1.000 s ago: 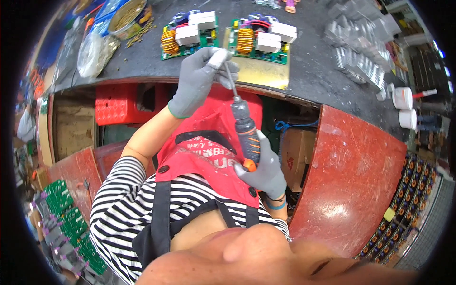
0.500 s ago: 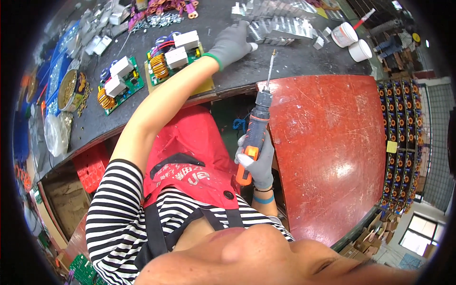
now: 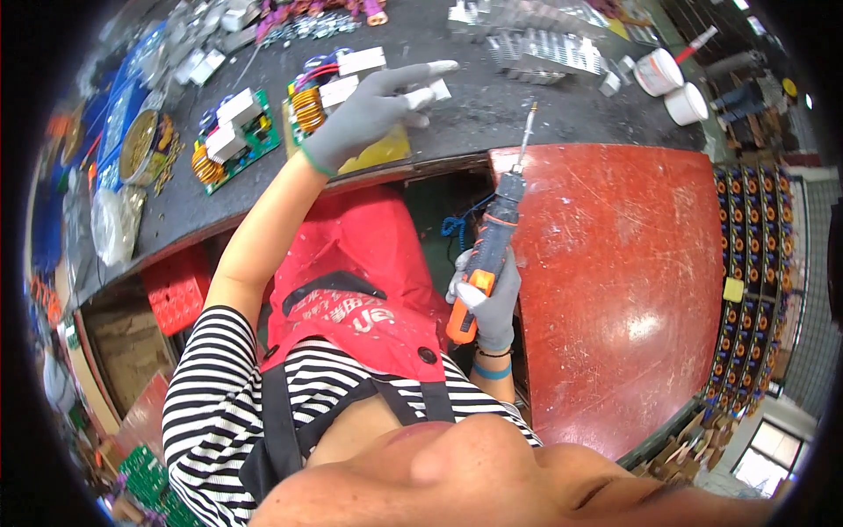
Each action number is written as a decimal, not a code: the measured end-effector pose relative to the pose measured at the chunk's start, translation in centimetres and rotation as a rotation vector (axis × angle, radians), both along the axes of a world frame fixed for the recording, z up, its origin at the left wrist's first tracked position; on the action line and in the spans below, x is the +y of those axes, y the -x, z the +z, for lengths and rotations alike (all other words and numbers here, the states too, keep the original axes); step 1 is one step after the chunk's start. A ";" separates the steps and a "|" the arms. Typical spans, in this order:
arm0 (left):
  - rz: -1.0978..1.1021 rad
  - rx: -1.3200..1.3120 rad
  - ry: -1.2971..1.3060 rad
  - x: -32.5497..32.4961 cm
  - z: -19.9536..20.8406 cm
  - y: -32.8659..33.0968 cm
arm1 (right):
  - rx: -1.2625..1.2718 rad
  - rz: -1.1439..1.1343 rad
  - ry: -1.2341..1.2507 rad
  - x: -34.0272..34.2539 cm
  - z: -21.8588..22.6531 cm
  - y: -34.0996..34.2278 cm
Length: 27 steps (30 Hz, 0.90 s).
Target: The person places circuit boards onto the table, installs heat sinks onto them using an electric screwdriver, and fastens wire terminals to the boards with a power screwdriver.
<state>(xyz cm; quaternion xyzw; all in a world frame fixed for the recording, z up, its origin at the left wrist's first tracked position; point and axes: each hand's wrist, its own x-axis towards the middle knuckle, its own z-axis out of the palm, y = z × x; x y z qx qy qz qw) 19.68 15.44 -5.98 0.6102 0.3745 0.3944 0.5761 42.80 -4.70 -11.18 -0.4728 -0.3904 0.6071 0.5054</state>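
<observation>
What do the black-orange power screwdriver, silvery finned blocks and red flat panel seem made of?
Black-orange power screwdriver: probably plastic, by its dull surface; bit likely metal, shiny.
Silvery finned blocks: likely bare aluminium, by bright thin fins.
Red flat panel: glossy, perhaps painted board, given glare and pale scratches.

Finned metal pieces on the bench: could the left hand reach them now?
Probably yes: the left hand points toward the finned metal pieces, and nothing visible stands between them, though it may hold a small pale piece.
</observation>
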 end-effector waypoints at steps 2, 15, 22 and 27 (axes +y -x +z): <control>0.048 -0.242 0.155 -3.4 1.3 2.4 | 0.003 0.015 -0.015 0.0 0.1 0.2; 0.747 0.961 -0.834 -7.6 3.6 16.2 | -0.034 0.236 -0.046 0.4 0.3 5.3; 0.784 0.990 -0.991 -7.1 -0.1 16.9 | -0.067 0.286 -0.030 0.1 0.8 6.6; 0.889 0.680 -1.103 -6.7 -1.9 15.8 | -0.078 0.289 -0.008 0.1 0.5 6.5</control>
